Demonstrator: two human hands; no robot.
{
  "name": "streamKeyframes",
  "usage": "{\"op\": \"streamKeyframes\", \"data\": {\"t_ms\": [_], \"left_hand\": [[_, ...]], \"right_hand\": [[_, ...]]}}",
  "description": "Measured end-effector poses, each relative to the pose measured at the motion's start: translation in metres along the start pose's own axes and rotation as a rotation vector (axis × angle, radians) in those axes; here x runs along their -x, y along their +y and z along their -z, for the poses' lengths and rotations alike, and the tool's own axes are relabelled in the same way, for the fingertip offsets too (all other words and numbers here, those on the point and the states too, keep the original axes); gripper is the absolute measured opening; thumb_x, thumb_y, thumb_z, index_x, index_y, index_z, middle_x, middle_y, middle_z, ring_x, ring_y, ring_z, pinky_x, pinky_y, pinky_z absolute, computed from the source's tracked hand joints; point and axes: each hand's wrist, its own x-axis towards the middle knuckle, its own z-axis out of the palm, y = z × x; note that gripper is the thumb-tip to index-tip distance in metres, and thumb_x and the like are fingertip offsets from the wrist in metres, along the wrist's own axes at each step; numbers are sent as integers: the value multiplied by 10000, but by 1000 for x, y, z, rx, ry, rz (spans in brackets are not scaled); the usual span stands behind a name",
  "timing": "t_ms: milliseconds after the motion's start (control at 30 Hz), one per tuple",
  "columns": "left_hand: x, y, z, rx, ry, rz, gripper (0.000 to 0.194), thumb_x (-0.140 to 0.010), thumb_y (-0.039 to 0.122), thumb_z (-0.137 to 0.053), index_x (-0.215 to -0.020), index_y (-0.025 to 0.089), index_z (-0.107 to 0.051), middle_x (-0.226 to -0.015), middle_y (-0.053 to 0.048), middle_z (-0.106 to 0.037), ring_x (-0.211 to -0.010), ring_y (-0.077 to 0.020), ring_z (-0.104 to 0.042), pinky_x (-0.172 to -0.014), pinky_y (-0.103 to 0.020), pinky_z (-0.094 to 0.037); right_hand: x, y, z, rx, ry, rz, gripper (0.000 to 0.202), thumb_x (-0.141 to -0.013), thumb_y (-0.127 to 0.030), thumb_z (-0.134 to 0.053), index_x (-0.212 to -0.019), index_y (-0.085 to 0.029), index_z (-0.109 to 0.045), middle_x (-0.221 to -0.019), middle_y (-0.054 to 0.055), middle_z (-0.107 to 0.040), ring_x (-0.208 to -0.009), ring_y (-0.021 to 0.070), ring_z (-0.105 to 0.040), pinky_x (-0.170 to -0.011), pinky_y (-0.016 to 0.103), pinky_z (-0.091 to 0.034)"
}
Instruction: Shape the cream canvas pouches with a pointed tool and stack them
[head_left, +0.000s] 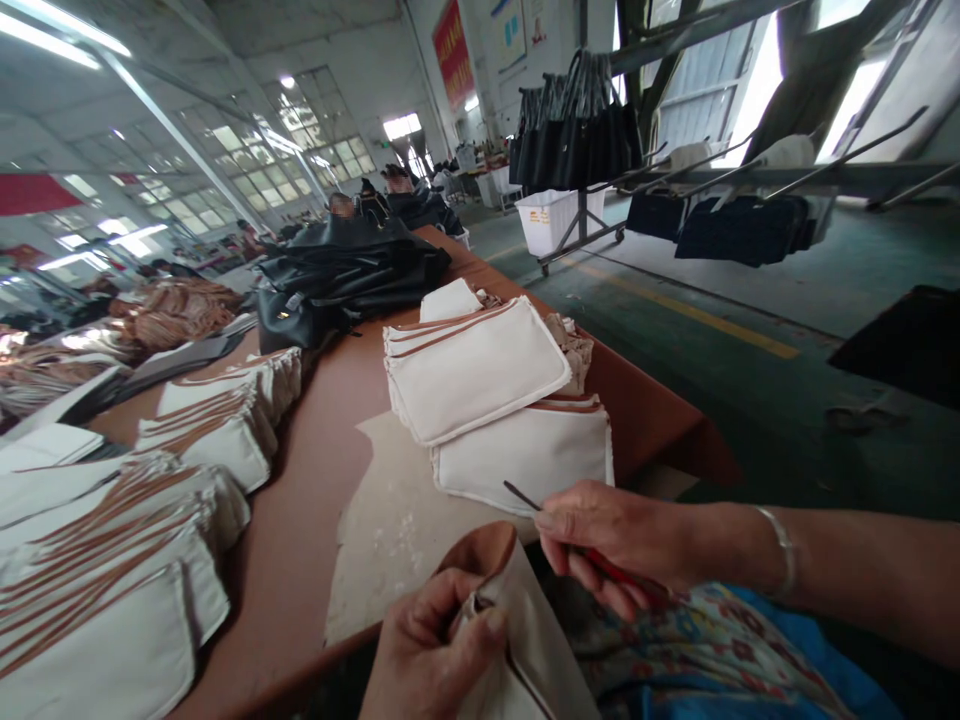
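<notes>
My left hand pinches the edge of a cream pouch close to my lap. The pouch's mouth gapes a little, and brown lining shows inside. In my right hand is a thin tool with a red handle and a slim dark metal tip; its exact kind is unclear. The tip points up and left, apart from the held pouch. Just beyond my hands, a stack of cream pouches with brown-lined openings rests partly on another stack.
Rows of cream pouches lie along the left of the brown table. A beige sheet lies in front of me. Black material is heaped farther back. Black bags hang from a rack at right, near a white bin.
</notes>
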Motion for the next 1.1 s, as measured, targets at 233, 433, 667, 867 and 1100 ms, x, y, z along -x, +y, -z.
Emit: {"op": "streamKeyframes", "data": {"t_ms": [233, 433, 667, 867, 1100], "left_hand": [[-4, 16, 3, 129, -51, 8, 353, -607, 409, -875, -669, 148, -647, -588, 13, -583, -516, -85, -456, -496, -183, -346], [-4, 19, 5, 165, -52, -19, 355, -578, 364, -901, -693, 157, -636, -621, 26, -587, -554, -86, -472, -535, -180, -369], [-6, 20, 9, 180, -32, 34, 362, -587, 384, -897, -663, 152, -629, -575, 21, -590, -504, -75, -465, -507, -174, -340], [-3, 21, 11, 217, -18, 99, 275, -600, 333, -856, -665, 142, -670, -550, 8, -587, -463, -84, -448, -461, -183, -301], [-2, 28, 7, 67, -5, 16, 166, -702, 279, -721, -649, 141, -645, -559, 22, -550, -498, -82, -402, -487, -185, -294]], "right_hand": [[-7, -27, -18, 651, 250, 645, 256, -783, -276, -668, -981, -125, -609, -869, 17, -556, -651, 80, -497, -603, 197, -437], [-39, -30, -18, 674, -42, 516, 244, -723, -273, -717, -887, -107, -646, -731, -16, -566, -630, 78, -499, -573, 172, -406], [-49, -30, -12, 495, -123, 198, 181, -758, -274, -639, -871, -133, -633, -597, -51, -491, -505, 59, -396, -440, 155, -310], [-47, -32, -15, 446, -120, 108, 153, -762, -280, -613, -857, -163, -589, -546, -67, -421, -435, 58, -352, -377, 150, -265], [-45, -31, -20, 492, -111, 191, 251, -757, -355, -680, -861, -140, -603, -604, -58, -474, -518, 50, -385, -444, 140, -303]]}}
